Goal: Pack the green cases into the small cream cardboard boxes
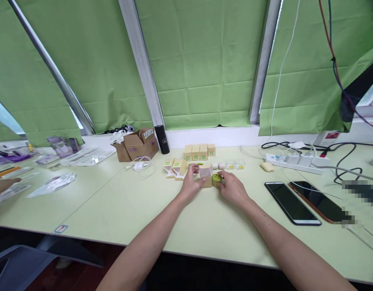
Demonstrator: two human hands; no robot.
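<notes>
My left hand [191, 180] is closed around the left side of a small tan cardboard box [207, 182], whose raised flap shows a pale inner face. Just to the box's right, my right hand [232, 186] pinches a small rounded green item [216, 180]; its exact kind is too small to make out. Two opened small boxes [179, 167] lie left of my left hand. Behind my hands stands a row of closed tan boxes [196, 152] with green-framed labels. Small pale pink pieces [222, 166] and clear round containers with yellow spots [235, 164] sit beyond my right hand.
At the back left are an open brown carton [140, 145] and a black bottle [162, 139]. A white cable with adapter [140, 165] lies before them. Phones [292, 203] and a power strip [295, 161] occupy the right. Another person's hand [3, 189] shows at far left.
</notes>
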